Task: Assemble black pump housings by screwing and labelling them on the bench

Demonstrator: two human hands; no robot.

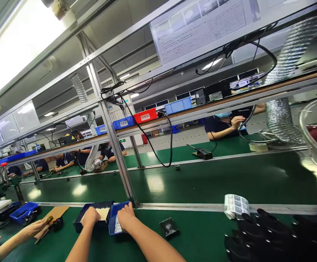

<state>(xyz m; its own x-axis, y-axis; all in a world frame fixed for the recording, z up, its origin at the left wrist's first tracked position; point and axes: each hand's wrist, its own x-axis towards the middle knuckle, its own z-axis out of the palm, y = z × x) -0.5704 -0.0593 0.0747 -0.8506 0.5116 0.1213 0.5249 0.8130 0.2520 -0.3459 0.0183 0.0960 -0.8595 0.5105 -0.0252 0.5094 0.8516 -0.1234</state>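
Observation:
My left hand point(90, 217) reaches down into a dark blue bin point(78, 224) that holds many small cream-coloured pieces point(103, 214). Its fingers are curled, and the tips are hidden behind the back of the hand. Just to the right, my right hand point(125, 217) is over a brighter blue bin point(112, 222) with flat white pieces point(117, 225) inside. The fingers of this hand are bent inward near the far rim; what they hold, if anything, is out of sight. A small black square part point(169, 227) lies on the green table right of the bins.
A roll of printed labels point(236, 206) stands by the metal rail. Black parts point(273, 233) are heaped at front right. At left, a co-worker's hand point(39, 226) is over a cardboard piece point(57, 214). A metal post point(120, 163) rises behind the bins.

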